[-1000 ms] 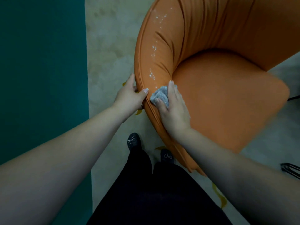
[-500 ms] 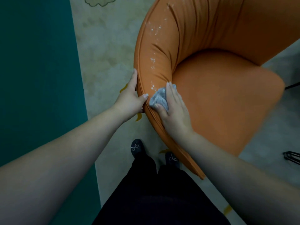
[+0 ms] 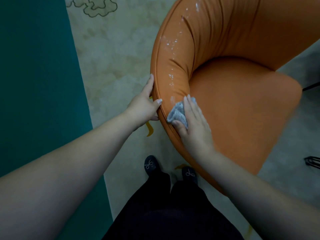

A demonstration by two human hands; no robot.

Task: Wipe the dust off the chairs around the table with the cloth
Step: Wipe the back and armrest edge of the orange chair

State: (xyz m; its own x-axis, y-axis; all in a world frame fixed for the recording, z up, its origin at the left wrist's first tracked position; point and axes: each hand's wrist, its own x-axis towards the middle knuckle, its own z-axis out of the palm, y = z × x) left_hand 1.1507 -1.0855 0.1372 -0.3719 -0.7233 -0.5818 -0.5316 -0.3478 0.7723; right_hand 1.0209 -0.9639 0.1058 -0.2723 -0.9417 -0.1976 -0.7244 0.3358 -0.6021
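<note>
An orange upholstered chair (image 3: 242, 104) with a curved padded back fills the upper right. White dust specks (image 3: 171, 44) run along the top of its left rim. My right hand (image 3: 192, 122) presses a small grey cloth (image 3: 177, 113) flat against the near end of that rim, just below the lowest specks. My left hand (image 3: 144, 104) grips the outer side of the rim, thumb on top, a little left of the cloth.
A beige patterned carpet (image 3: 112, 58) lies under the chair, bordered by a teal floor area (image 3: 34, 75) on the left. My black shoes (image 3: 150, 164) stand close to the chair's near edge. Dark metal legs (image 3: 311, 161) show at the right edge.
The view has shifted so more of the chair back and carpet shows. My right hand with the cloth stays at the near end of the rim; my left hand's fingers reach further along the rim's outside.
</note>
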